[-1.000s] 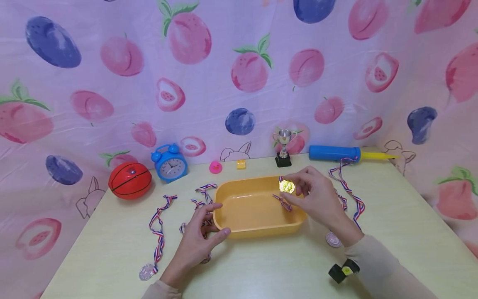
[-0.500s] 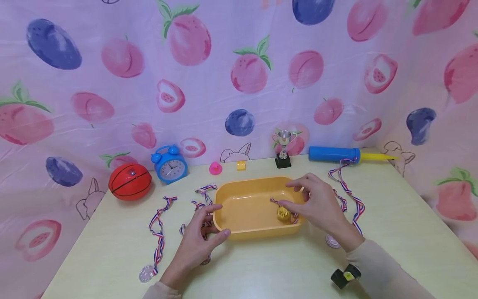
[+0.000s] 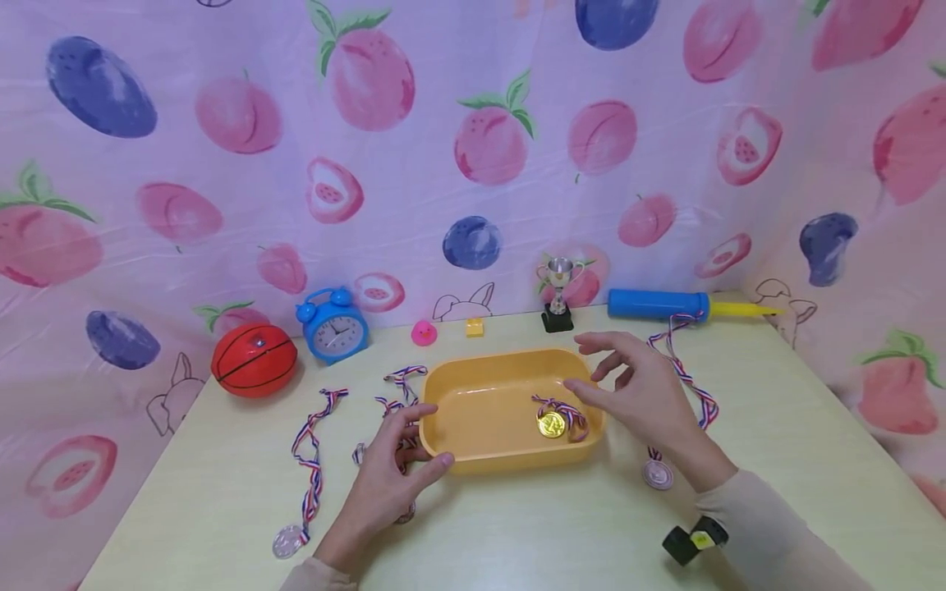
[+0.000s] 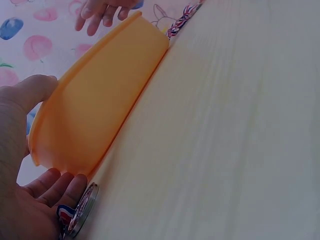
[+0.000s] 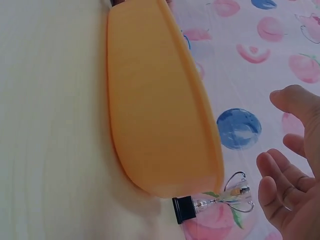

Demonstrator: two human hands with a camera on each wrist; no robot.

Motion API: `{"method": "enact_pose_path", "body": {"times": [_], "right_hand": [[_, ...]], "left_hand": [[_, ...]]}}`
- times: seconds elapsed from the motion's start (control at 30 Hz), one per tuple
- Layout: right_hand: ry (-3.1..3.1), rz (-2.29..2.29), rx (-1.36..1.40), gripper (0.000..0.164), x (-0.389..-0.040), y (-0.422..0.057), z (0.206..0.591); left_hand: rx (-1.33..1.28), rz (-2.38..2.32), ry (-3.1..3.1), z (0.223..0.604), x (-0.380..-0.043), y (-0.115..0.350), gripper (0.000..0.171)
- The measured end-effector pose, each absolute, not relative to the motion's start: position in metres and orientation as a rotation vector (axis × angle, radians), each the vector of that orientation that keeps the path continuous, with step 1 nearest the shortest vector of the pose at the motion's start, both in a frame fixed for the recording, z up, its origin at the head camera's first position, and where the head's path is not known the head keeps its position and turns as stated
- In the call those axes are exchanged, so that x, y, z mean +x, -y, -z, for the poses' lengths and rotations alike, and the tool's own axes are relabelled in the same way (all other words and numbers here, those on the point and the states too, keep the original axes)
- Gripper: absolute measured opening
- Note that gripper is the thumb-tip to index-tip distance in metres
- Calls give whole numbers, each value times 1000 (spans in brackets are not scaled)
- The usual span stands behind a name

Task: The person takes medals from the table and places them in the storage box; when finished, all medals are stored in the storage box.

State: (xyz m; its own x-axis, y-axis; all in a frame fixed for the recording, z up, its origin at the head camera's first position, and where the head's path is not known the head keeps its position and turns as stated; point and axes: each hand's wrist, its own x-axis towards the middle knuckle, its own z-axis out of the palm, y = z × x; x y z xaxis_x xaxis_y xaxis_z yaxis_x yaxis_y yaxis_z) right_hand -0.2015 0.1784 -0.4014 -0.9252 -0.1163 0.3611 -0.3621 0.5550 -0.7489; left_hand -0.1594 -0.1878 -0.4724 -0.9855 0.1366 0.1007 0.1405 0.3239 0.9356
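A yellow plastic tub (image 3: 488, 466) stands mid-table. My left hand (image 3: 395, 460) holds its left end, with the thumb over the near rim and the index finger over the left rim. In the left wrist view, the other fingers (image 4: 55, 187) lie against the tub's outer wall, by a medal (image 4: 84, 211). Inside the tub, toward its right end, lies a gold medal (image 3: 551, 424) with its striped ribbon (image 3: 572, 412) bunched beside it. My right hand (image 3: 646, 394) hovers above the tub's right rim, fingers spread and holding nothing.
Silver medals with ribbons lie at left (image 3: 287, 542) and right (image 3: 657, 474); more ribbons (image 3: 405, 382) are partly hidden by my left hand. Along the back stand a red ball (image 3: 254, 361), blue alarm clock (image 3: 336, 328), pink duck (image 3: 424, 333), yellow block (image 3: 475, 327), trophy (image 3: 557, 295) and blue pump (image 3: 658, 304).
My right hand has let go of the gold medal, which dropped into the tub with its ribbon. The hand has moved up and right. My left hand stays on the tub.
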Motion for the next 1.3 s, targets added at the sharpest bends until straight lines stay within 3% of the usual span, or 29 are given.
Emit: {"method": "enact_pose_path", "body": {"times": [0.63,0.97,1.3], "right_hand": [[2271,-1569,485,61,-171,-276,406],[2285,-1618,483,66,-143,-325,439],[2336,-1709,563,66,-128,-343,470]], "left_hand": [[-279,1786,2565,472,-159,190,68],[-278,1785,2576,473,-160,187,67],[-277,1779,2575,474,-159,188,68]]}}
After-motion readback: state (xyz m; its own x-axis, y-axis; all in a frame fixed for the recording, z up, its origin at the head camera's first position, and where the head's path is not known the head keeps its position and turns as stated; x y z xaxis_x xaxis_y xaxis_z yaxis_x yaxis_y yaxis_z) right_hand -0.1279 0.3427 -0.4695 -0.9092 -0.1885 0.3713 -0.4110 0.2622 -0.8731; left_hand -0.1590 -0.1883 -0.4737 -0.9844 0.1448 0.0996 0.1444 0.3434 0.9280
